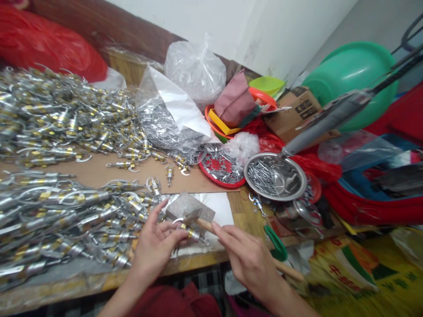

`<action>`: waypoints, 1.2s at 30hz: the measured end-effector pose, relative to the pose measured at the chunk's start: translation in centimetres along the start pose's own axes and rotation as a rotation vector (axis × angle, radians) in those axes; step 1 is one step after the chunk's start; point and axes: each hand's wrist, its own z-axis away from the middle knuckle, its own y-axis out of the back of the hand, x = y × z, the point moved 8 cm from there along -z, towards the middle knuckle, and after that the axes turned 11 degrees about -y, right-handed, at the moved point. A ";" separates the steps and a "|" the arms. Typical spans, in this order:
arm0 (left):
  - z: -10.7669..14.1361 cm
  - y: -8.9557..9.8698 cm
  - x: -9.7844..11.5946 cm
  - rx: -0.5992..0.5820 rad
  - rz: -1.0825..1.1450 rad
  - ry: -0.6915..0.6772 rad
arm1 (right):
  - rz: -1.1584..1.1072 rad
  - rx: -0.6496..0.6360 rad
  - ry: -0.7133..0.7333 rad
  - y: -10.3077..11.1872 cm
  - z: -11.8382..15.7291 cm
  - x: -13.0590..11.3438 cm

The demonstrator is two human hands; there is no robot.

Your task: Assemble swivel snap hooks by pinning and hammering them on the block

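My right hand [246, 253] is closed around the wooden handle of a small hammer [206, 226]. The hammer's metal head is over a silver metal fitting [194, 233] with a yellow part and a curved hook-like lever. Between the fingers and thumb of my left hand [157, 242] that fitting is gripped, close to the near edge of a grey metal block [183, 206]. The block lies on white paper [224, 211]. Whether the hammer head touches the fitting I cannot tell. To the left of my left hand lie many similar fittings [72, 211] in rows.
Behind them rises a big heap of fittings [66, 114]. A red tray [220, 169] of small metal parts and a steel bowl [276, 176] of pins stand at the right. Above the bowl slants a grey tool arm [327, 119]. Green-handled tool [276, 242] lies by the table edge.
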 end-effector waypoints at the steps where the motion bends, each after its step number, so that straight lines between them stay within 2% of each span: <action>1: 0.0 0.1 0.0 0.010 -0.007 0.001 | -0.003 -0.011 -0.011 -0.2 0.0 0.1; 3: 0.0 0.3 -0.1 0.025 -0.018 -0.001 | -0.053 0.044 -0.005 0.2 0.1 0.2; 6: 0.0 0.4 -0.1 0.026 -0.020 -0.004 | -0.141 0.251 0.032 2.1 0.5 0.0; 7: 0.0 0.4 -0.1 0.022 -0.020 -0.007 | -0.130 0.276 0.039 2.4 0.6 -0.1; 12: -0.1 0.3 -0.1 0.027 -0.019 -0.018 | 0.021 0.070 0.036 0.5 0.3 -0.1; 15: -0.1 0.3 -0.1 0.029 -0.015 -0.020 | -0.008 0.199 0.048 1.3 0.7 -0.2; 16: 0.0 0.3 -0.1 0.027 -0.012 -0.022 | -0.017 0.212 0.049 1.4 0.8 -0.1; 18: 0.0 0.3 -0.1 0.025 -0.010 -0.023 | -0.038 0.152 0.024 0.7 0.8 0.3; 20: 0.0 0.3 -0.2 0.024 -0.019 -0.020 | -0.100 0.082 -0.041 -0.3 0.4 1.5; 24: -0.1 0.7 0.0 0.006 -0.151 -0.057 | -0.238 0.188 -0.257 -0.7 -0.9 6.1; 27: -0.2 1.1 1.1 -0.037 -0.451 -0.159 | -0.151 0.078 -0.347 -2.3 -2.4 8.6; 29: -0.2 0.8 2.4 -0.106 -0.660 -0.310 | -0.051 0.001 -0.341 -3.0 -3.9 9.3; 33: 0.0 -0.5 4.7 -0.265 -0.866 -0.675 | 0.115 0.077 -0.395 -1.7 -9.2 11.5; 36: 0.1 -0.9 5.4 -0.282 -0.937 -0.808 | 0.195 0.092 -0.471 -1.2 -14.2 14.0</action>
